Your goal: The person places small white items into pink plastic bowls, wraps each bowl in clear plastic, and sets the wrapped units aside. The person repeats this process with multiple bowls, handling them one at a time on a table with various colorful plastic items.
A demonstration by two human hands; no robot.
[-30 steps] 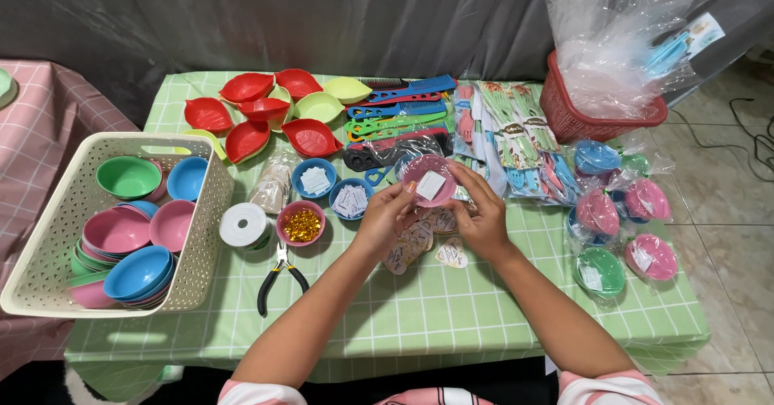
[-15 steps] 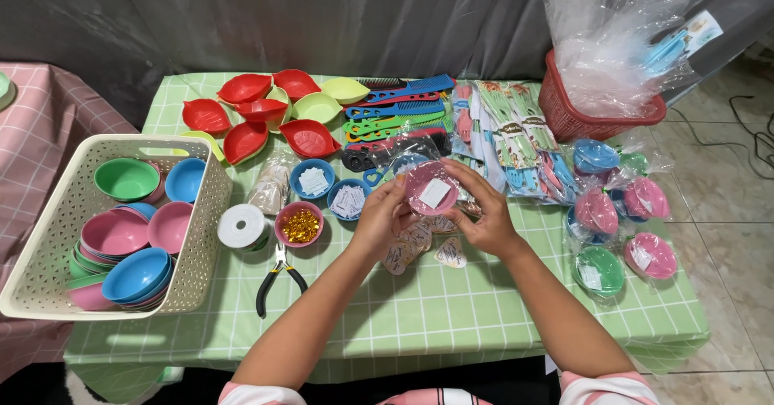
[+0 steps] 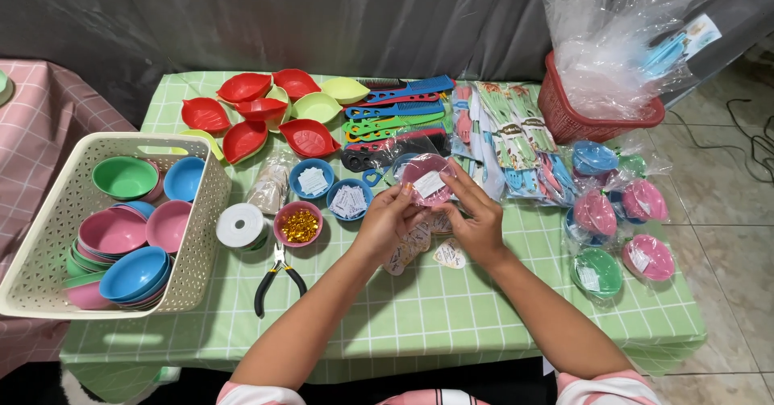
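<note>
Both hands hold a small pink bowl (image 3: 427,181) wrapped in clear plastic, with a white label on it, above the middle of the green checked table (image 3: 419,308). My left hand (image 3: 387,220) grips its left edge and my right hand (image 3: 476,216) grips its right edge. Under the hands lie several small paper tags (image 3: 448,253). Just left of them stand two blue bowls of white slips (image 3: 349,199) and a pink bowl of gold bits (image 3: 299,224).
A cream basket (image 3: 205,236) of coloured bowls sits at left. Tape roll (image 3: 241,226) and pliers (image 3: 278,276) lie beside it. Red and green leaf dishes (image 3: 266,115), combs (image 3: 399,111) and packed cutlery (image 3: 516,139) are behind. Wrapped bowls (image 3: 621,228) and a red basket (image 3: 592,115) stand at right.
The wrapped pink bowl has been turned a little between the hands, and both hands have shifted slightly with it. Nothing else on the table has moved.
</note>
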